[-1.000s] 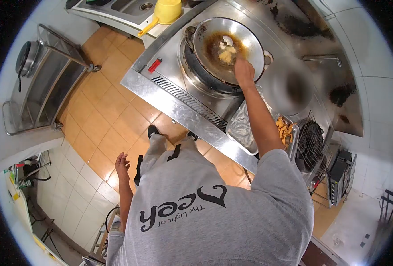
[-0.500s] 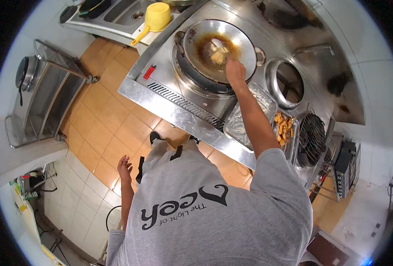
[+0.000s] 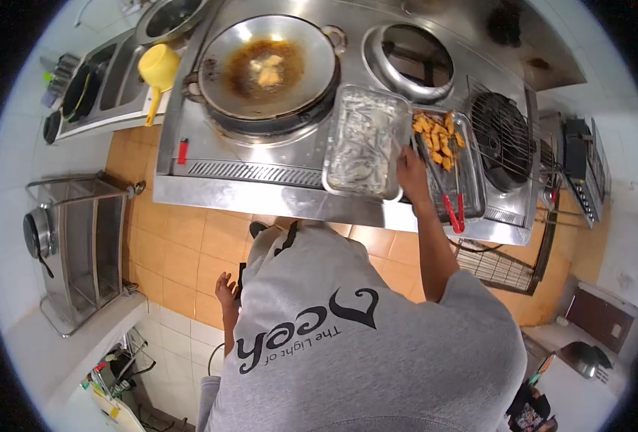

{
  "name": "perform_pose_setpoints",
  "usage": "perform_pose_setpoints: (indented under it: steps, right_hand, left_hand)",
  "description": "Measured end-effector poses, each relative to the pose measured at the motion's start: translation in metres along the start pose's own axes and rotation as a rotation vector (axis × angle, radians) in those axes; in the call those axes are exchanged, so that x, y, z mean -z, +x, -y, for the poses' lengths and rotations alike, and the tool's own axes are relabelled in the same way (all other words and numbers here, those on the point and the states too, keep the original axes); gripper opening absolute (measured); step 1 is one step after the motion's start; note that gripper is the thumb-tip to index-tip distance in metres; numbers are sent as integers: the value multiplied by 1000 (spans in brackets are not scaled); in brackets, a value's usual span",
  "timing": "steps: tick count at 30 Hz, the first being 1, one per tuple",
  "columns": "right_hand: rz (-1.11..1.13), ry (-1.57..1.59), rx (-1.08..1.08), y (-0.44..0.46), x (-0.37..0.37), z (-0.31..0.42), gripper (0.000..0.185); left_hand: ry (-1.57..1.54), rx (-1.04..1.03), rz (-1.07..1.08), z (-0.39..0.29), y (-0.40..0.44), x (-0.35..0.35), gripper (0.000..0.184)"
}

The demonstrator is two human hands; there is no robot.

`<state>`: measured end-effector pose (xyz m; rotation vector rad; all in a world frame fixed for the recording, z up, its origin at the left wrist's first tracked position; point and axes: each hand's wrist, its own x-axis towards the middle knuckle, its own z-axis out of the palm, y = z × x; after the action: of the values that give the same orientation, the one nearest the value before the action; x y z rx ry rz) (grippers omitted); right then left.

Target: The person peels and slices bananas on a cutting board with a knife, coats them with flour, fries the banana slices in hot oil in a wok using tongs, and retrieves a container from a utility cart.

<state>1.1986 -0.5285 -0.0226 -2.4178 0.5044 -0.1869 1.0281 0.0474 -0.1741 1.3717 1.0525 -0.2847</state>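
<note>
My right hand (image 3: 411, 174) is at the right rim of a metal tray (image 3: 331, 162) smeared with pale, wet batter, its fingers closed at that edge. Just to its right, a second metal tray (image 3: 475, 198) carries golden fried pieces (image 3: 438, 137) and a pair of red-handled tongs (image 3: 454, 209). Low at my left side hangs my left hand (image 3: 226, 290), empty, with the fingers apart. On the stove, a large wok (image 3: 315, 68) holds brown oil, in which a few pale battered pieces (image 3: 267, 72) are frying.
A red lighter (image 3: 183, 151) lies on the steel stove top, left of the wok. Behind it are a yellow dipper (image 3: 159, 66) and a sink (image 3: 133, 83). An open burner ring (image 3: 412, 65) and a wire grill rack (image 3: 502, 137) stand right. A metal shelf cart (image 3: 92, 241) is leftward.
My right hand has left the wok and come to the batter tray's right edge. The view has turned right. My left hand still hangs at my side.
</note>
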Motion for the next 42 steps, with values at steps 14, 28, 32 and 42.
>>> perform_pose_setpoints:
  steps: [14,28,32,42]
  right_hand:
    - [614,-256,-151,-87,30,26,67]
    - [884,-152,684,-114,-166,298,40]
    - [1159,15,956,-201,-296,430,41]
    - [1470,-20,1179,-359,-465,566,43]
  left_hand:
    - [367,-205,183,-74,-11,-60,35]
    - [-235,214,-220,85,-13,166,28]
    - [-379,185,-264,81,-28,264,32]
    - [-824,-483,-287,-47,-58,435,64]
